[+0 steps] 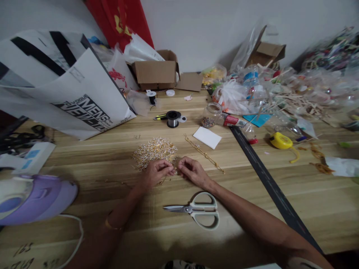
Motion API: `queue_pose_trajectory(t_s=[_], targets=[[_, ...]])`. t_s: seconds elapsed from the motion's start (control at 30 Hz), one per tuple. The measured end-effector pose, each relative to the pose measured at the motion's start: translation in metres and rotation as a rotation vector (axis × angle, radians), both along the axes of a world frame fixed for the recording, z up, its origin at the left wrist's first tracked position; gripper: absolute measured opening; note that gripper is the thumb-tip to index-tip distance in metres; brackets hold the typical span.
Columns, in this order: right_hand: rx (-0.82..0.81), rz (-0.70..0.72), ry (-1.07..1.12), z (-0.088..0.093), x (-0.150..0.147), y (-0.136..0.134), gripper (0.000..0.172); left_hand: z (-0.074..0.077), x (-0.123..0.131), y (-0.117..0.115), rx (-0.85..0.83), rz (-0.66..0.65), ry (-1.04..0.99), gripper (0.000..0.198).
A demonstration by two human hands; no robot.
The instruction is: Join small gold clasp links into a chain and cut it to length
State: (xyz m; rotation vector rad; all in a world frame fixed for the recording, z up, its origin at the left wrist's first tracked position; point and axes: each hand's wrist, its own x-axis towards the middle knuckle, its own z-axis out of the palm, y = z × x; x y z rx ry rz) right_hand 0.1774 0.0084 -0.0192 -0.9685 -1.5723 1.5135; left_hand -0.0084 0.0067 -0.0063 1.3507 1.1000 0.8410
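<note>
My left hand (156,172) and my right hand (192,171) meet at the middle of a wooden table (112,160), both with fingers pinched together at the near edge of a gold and white beaded ornament (154,151). What sits between the fingertips is too small to make out. A thin gold beaded strand (204,154) lies just right of my right hand. White-handled scissors (196,211) rest closed on the table under my right forearm.
A spool of wire (172,118), a white card (207,137), a bead jar (211,115) and a yellow tape measure (281,142) lie beyond. A white printed bag (78,97), cardboard box (157,73), purple device (33,198) and plastic clutter (280,93) ring the table.
</note>
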Motion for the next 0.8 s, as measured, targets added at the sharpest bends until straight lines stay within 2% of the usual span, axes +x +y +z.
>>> queue_pose_trajectory(t_s=[0.33,0.5,0.7,0.8], targets=[[0.018,0.007,-0.022,-0.0008,0.0007,0.0001,0.030,-0.0049,0.0015,-0.0026,0.031,-0.027,0.003,0.023],[0.016,0.014,-0.021,0.0015,0.0006,-0.0001,0.030,-0.0020,0.0015,-0.0011,0.027,-0.036,0.012,0.030],[0.012,0.009,-0.016,0.0003,0.0009,0.0001,0.030,-0.0037,-0.0027,0.0021,-0.048,-0.075,-0.040,0.042],[0.004,0.008,-0.013,0.0000,0.0006,0.0003,0.031,-0.0040,-0.0042,0.0030,-0.079,-0.086,-0.060,0.041]])
